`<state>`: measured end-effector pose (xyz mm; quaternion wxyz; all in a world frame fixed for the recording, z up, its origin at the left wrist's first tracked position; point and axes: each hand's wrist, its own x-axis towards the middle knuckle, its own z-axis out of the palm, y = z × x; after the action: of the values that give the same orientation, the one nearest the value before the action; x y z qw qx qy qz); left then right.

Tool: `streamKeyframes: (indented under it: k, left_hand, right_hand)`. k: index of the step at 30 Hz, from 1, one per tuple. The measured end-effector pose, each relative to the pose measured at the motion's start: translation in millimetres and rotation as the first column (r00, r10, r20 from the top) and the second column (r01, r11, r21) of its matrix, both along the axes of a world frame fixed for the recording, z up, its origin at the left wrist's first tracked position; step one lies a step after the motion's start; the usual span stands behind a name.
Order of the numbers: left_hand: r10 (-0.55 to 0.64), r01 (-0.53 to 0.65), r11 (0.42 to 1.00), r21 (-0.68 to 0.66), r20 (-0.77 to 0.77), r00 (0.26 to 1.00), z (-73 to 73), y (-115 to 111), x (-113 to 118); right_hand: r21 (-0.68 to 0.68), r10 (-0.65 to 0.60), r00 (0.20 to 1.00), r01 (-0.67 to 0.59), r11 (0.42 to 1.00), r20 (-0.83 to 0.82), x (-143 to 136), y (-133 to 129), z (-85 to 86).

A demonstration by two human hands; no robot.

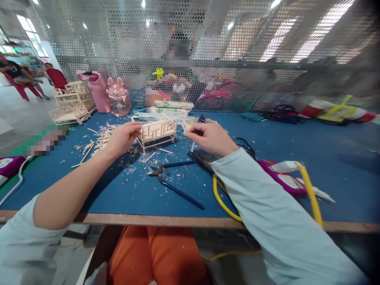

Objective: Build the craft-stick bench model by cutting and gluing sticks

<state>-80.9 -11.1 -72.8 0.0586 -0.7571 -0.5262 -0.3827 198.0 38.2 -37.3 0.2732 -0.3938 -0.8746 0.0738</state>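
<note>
My left hand (124, 137) is closed, thumb and fingertips pinching the left end of a small wooden stick frame (158, 133) that looks like a miniature bed or bench. The frame stands upright on its legs on the blue tabletop (124, 200). To its right is my right hand (212, 138), fingers bent together in a pinch; whatever lies between the fingertips is hidden. Behind that hand a second light wooden piece (190, 123) partly shows. A glue gun (202, 160), dark and mostly covered by my right hand and sleeve, appears to lie below it. Blue-handled nippers (175, 188) rest spread in front.
Loose sticks (102, 140) and shavings lie left of the frame. Finished-looking wooden models (73, 103), a pink bottle (99, 93) and a pink jar (118, 97) stand behind. A purple power strip (285, 182) and yellow cable (310, 194) lie right. Perforated metal mesh (225, 51) closes the back.
</note>
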Motion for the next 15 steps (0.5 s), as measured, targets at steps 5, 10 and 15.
streamKeyframes:
  k: [5, 10, 15]
  left_hand:
    - [0.15, -0.156, 0.987, 0.032, 0.138, 0.979, 10.6, -10.0, -2.7]
    - [0.224, -0.22, 0.974, -0.057, 0.389, 0.894, 17.5, -18.1, 4.3]
    - [0.208, -0.16, 0.975, -0.155, 0.38, 0.901, 9.9, -16.4, 10.1]
  right_hand:
    - [-0.149, 0.045, 0.989, -0.024, 0.988, 0.141, 21.5, -21.7, 14.3]
    - [-0.234, 0.196, 0.95, -0.138, 0.962, 0.244, -2.8, -38.4, 5.0]
    - [-0.237, 0.287, 0.887, -0.211, 0.948, 0.362, -46.0, -31.6, -1.9]
